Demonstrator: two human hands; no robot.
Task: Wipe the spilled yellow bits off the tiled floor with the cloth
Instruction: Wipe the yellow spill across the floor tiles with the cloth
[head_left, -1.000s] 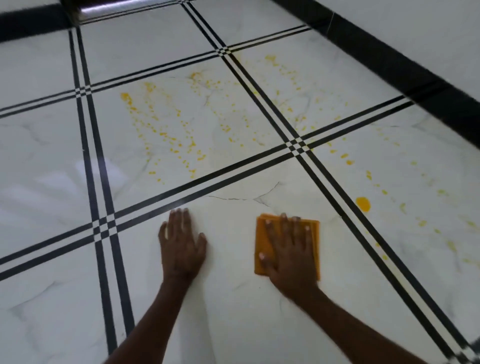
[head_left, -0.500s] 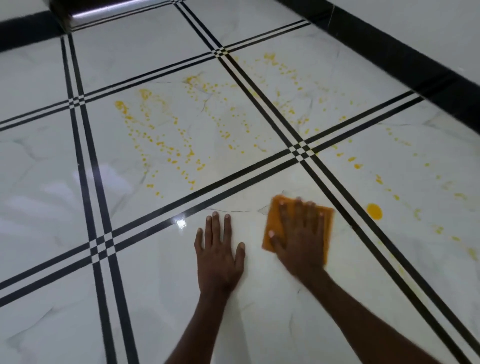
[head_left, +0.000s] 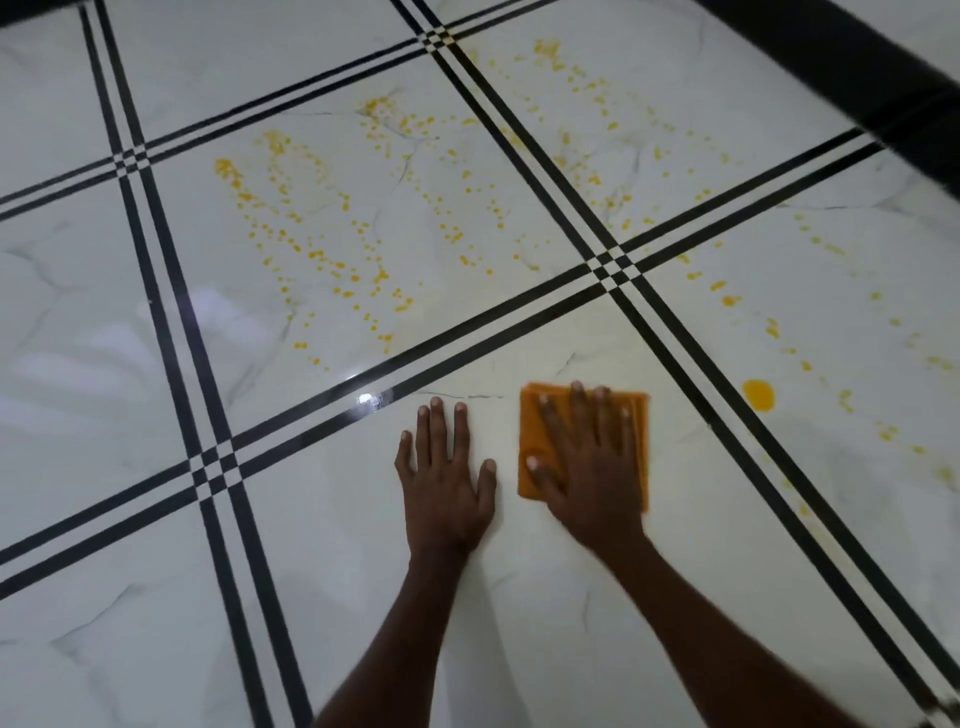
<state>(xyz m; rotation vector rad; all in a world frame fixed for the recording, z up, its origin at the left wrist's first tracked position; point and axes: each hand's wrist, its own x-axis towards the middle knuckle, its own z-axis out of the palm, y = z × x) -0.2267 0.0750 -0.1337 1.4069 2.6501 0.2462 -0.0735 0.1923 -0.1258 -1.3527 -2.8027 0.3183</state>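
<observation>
A folded orange cloth (head_left: 532, 431) lies flat on the white tiled floor (head_left: 519, 623). My right hand (head_left: 587, 467) presses on it with straight, spread fingers. My left hand (head_left: 447, 478) rests flat on the bare tile just left of the cloth. Yellow bits (head_left: 322, 249) are scattered in streaks over the tile beyond my hands. More yellow specks (head_left: 587, 104) cover the far right tile. A larger yellow blob (head_left: 758, 395) sits on the tile to the right of the cloth, past the black stripes.
Black double stripes (head_left: 208, 457) cross the floor and meet at a crossing (head_left: 613, 270) just beyond the cloth. A black skirting band (head_left: 857, 78) runs along the wall at the top right.
Both hands and the cloth have slid forward and to the right, toward the stripe crossing. The left hand has ended up close beside the cloth.
</observation>
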